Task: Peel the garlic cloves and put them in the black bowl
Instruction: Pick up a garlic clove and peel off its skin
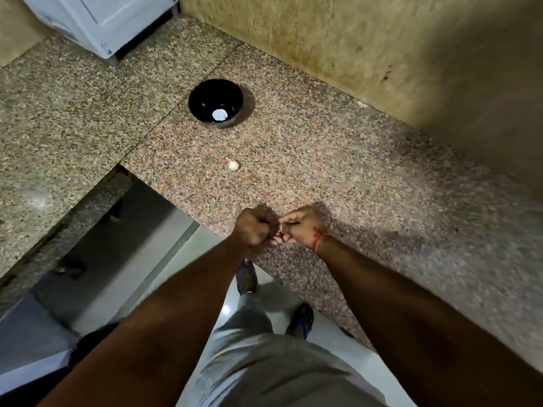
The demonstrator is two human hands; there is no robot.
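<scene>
Head view, the only view you have: no brand, label or writing can be read anywhere. Count one black bowl (216, 103) in the upper middle of the frame, with one white peeled garlic clove (219, 114) lying inside it near its lower wall. One more garlic clove (233, 165) lies loose on the counter, below the bowl and well apart from it. Your left hand (255, 227) and right hand (299, 227) meet at centre frame, over the counter's near edge. Both have their fingers curled, fingertips touching between them; something small seems pinched there, but it is hidden, so you cannot tell what it is. An orange thread (318, 240) circles your right wrist.

Speckled pink-grey granite countertop (338, 160) fills most of the frame, with a seam running diagonally from upper centre towards the left. A stained yellowish wall (352, 48) backs it at upper right. One white appliance (100, 19) stands in the upper left corner. Pale tiled floor (346, 374) shows at the bottom, beside your grey shorts and sandals.
</scene>
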